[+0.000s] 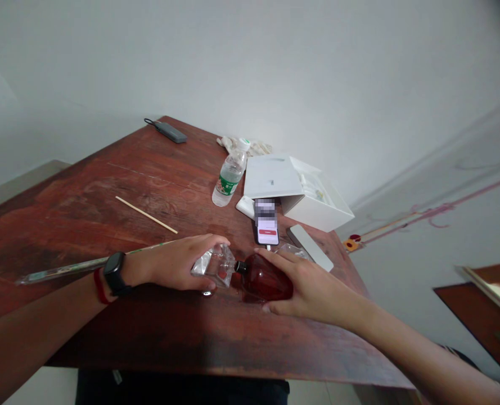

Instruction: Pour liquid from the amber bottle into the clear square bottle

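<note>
"What is held by each hand?"

"A clear bottle is gripped by the left hand, its base largely covered by the palm and fingers; a dark red bottle is clasped by the right hand, whose fingers and thumb are spread around its wide end, partly hiding it"

"And how are they placed?"

"Both are turned sideways between the hands, over the wooden table, neck toward neck; whether the black neck of the red one is touched by the clear one cannot be told"

"What else is covered?"

"A long thin packet is crossed by the left wrist, so its middle is hidden; some clear plastic, just beyond the right hand, is half covered by its fingers and hard to make out; both forearms are cut off by the frame"

"Can any writing be read?"

"White characters are seen on the green label of the water bottle, beyond the left hand, but are too small; on the phone, just past the right fingertips, the upper screen is blurred into blocks and the red button's lettering is illegible; a small mark is carried by the white box behind it, likewise unreadable"
</note>
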### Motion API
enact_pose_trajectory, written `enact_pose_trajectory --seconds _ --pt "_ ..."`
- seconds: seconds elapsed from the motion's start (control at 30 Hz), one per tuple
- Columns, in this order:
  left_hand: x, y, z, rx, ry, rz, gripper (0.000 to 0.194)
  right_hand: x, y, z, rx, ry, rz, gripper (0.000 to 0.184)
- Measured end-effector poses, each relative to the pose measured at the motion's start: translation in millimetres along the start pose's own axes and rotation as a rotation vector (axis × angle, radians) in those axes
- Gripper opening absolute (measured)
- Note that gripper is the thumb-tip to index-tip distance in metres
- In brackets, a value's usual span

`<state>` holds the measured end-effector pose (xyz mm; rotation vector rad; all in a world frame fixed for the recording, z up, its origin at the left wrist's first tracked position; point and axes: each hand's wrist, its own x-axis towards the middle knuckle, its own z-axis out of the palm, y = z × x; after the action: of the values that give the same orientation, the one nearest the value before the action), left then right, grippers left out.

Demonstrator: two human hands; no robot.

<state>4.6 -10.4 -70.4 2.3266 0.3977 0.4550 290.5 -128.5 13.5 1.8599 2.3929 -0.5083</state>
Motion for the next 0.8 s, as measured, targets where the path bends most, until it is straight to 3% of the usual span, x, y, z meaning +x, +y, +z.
enact_pose_trajectory --seconds 0.3,0.8 --pt "2.5 1.1 -1.8 -0.009 -0.014 0.018 0.056 -0.3 -1.3 -0.8 0.003 0.002 -0.009 0.100" --pt "0.0 -6.3 2.7 0.010 0.021 0.041 0.071 0.4 -1.6 -1.1 -0.009 -0.004 -0.014 0.099"
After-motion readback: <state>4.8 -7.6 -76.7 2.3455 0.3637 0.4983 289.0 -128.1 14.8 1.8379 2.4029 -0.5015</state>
